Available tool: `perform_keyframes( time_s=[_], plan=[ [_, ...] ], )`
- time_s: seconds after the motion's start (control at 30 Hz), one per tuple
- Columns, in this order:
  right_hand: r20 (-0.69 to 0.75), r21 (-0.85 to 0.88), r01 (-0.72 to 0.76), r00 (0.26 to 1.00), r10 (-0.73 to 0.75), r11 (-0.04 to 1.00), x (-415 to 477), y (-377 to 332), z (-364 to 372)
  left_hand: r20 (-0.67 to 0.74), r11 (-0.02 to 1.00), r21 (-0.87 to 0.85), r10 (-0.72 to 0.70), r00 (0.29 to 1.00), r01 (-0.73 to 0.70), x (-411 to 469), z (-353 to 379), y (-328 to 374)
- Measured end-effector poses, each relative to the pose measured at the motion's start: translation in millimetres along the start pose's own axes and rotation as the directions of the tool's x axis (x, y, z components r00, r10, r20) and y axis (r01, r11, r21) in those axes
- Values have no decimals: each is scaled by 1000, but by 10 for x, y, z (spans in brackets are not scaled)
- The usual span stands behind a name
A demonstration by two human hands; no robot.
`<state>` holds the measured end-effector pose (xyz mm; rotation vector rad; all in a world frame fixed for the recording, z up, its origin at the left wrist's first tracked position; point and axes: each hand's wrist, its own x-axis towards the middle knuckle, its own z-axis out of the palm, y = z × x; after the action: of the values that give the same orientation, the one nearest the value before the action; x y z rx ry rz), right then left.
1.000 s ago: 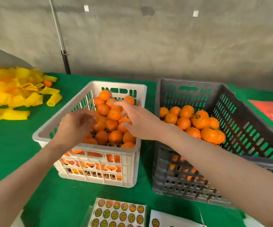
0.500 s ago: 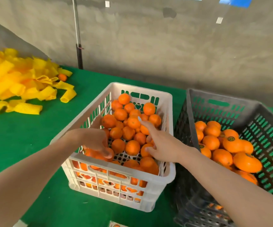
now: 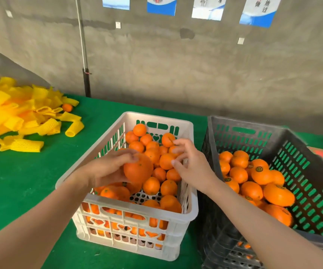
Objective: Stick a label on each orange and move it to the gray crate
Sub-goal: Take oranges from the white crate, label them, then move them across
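Orange [image 3: 138, 169] held just above the white crate [image 3: 137, 208], over its near-left part, in the left hand [image 3: 102, 170]. Fingers and thumb are wrapped round the fruit's left side, and it sits clear of the pile below. Right hand [image 3: 193, 166] hovers over the right side of the same crate, just beside the held orange but not touching it. Its fingers are spread and loosely bent, nothing gripped that I can see. I can't tell if a label sits on a fingertip.

White crate holds loose oranges [image 3: 168, 188], with perforated floor showing near its front. Gray crate [image 3: 253, 131] stands right of the white crate; touching or just beside, I can't tell. Its labeled oranges [image 3: 259, 174] carry round dark labels.

Left of the white crate, well apart, I see a heap of yellow foam nets [image 3: 11, 113] on the green table [image 3: 21, 181], with one small orange [image 3: 67, 107] at the heap's edge. Behind the white crate, a pole [image 3: 84, 55] stands against the gray wall.
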<state>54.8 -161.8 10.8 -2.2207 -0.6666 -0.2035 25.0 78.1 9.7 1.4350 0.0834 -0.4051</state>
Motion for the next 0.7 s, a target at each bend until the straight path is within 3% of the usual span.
perform_keyframes(
  time_s=[0.1,0.17,0.23,0.37,0.47,0.57,0.7],
  plan=[
    [-143,249,-81,982,120,965,-67,-121,-167,78,974,-216,87,993,-68,-127,277,38],
    [-121,471,-147,966,229,870,-181,-212,-288,117,956,-279,129,985,-92,-182,465,44],
    [-84,585,-160,963,256,795,-334,-289,-393,154,928,-362,148,977,-84,-204,644,19],
    [-70,637,-96,981,182,765,-627,-416,-559,156,849,-527,60,986,32,-258,1062,14],
    [-81,615,-75,984,158,785,-810,-446,-706,199,841,-529,-6,980,113,-304,1329,11],
    [-93,622,-90,978,187,778,-972,-423,-858,267,870,-483,36,963,102,-361,1507,2],
    [-94,653,-106,971,219,750,-1135,-398,-995,211,902,-430,56,976,41,-370,1701,-60]
  ],
)
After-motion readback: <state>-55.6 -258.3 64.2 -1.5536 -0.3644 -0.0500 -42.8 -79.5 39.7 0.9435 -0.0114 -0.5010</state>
